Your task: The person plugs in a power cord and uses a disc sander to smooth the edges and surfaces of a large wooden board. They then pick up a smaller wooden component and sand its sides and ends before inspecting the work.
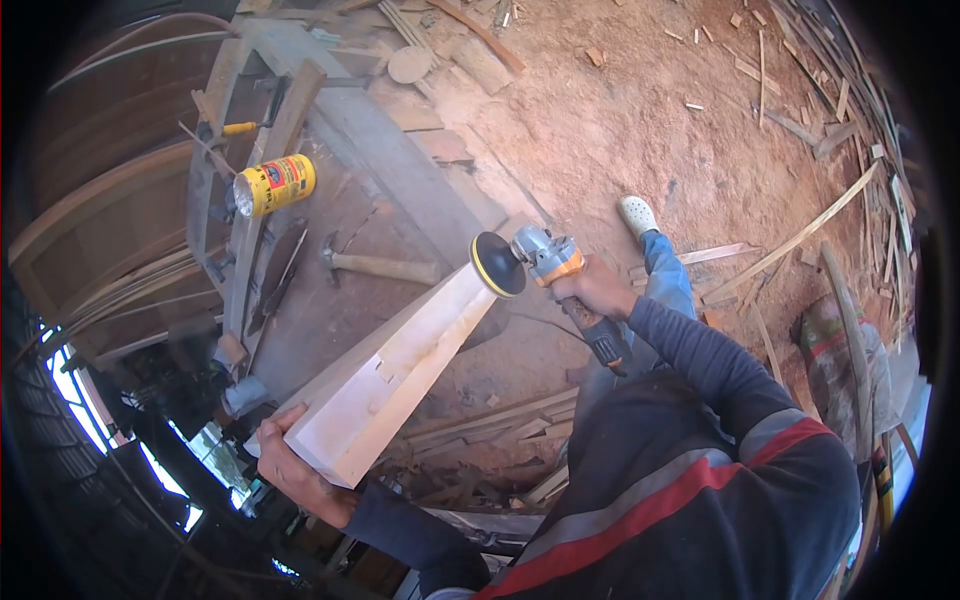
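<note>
My right hand [597, 285] is wrapped round the body of an angle grinder [552, 256] with an orange and grey housing. Its round black sanding disc [497, 264], edged in yellow, meets the far, narrow end of a tapered wooden block [385, 375]. Fingers of my left hand [292, 462] grip the wide near end of that block, the thumb along its upper edge. The block is pale, with small notches midway along its face. A hammer [385, 267] with a wooden handle lies beyond the block, left of the disc.
A yellow can [275, 185] lies tilted on a wooden frame [262, 205] at the left. Sawdust [620, 120] covers the ground, with wood scraps along the right. Several wooden strips [500, 425] lie below the block. My foot in a pale clog [637, 215] stands beyond the grinder.
</note>
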Demonstrator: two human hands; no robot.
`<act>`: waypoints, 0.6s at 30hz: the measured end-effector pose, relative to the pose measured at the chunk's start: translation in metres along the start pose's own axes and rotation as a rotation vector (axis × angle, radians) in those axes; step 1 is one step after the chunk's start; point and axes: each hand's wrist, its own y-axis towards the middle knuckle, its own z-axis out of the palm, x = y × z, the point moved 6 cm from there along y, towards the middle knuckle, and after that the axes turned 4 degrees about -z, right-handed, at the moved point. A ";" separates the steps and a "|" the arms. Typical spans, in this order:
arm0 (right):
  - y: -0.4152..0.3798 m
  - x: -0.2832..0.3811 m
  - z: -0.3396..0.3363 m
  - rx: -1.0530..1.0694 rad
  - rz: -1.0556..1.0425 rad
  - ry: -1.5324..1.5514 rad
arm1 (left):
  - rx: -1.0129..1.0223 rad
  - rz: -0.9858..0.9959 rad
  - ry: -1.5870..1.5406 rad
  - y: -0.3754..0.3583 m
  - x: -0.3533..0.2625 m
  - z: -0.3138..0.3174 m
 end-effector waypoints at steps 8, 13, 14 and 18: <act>0.004 -0.012 0.002 0.030 -0.031 -0.015 | -0.022 -0.077 -0.092 -0.005 -0.003 0.003; 0.003 0.008 -0.001 -0.004 -0.002 -0.067 | -0.010 -0.066 -0.087 -0.003 -0.003 0.004; -0.003 0.011 0.000 -0.007 0.002 -0.080 | -0.009 -0.063 -0.066 -0.005 -0.006 0.005; -0.002 -0.002 0.001 0.001 0.058 -0.020 | -0.006 -0.054 -0.058 -0.003 -0.001 0.002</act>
